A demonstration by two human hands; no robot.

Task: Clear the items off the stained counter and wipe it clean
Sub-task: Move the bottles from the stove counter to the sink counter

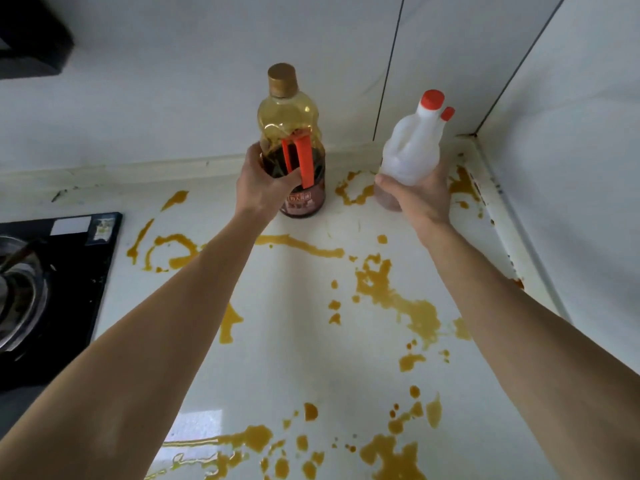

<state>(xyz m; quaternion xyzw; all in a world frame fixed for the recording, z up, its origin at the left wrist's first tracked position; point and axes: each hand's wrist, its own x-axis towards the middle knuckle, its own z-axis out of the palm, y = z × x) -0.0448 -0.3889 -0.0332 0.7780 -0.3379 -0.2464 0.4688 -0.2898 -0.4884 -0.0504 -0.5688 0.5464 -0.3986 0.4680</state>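
Note:
A tall clear bottle (pixel 289 119) with a gold cap, an orange handle and dark liquid in its lower half stands near the back wall. My left hand (pixel 263 183) grips its middle. To the right, my right hand (pixel 417 195) grips a white plastic bottle (pixel 414 147) with two red caps by its lower part. Whether either bottle touches the counter I cannot tell. The white counter (pixel 294 341) is smeared with several yellow-orange stains (pixel 398 299), including ring marks near both bottles.
A black gas hob (pixel 52 285) with a metal burner lies at the left edge. White tiled walls close the back and right sides, meeting in the corner (pixel 471 135). A dark range hood (pixel 31 36) hangs at the upper left.

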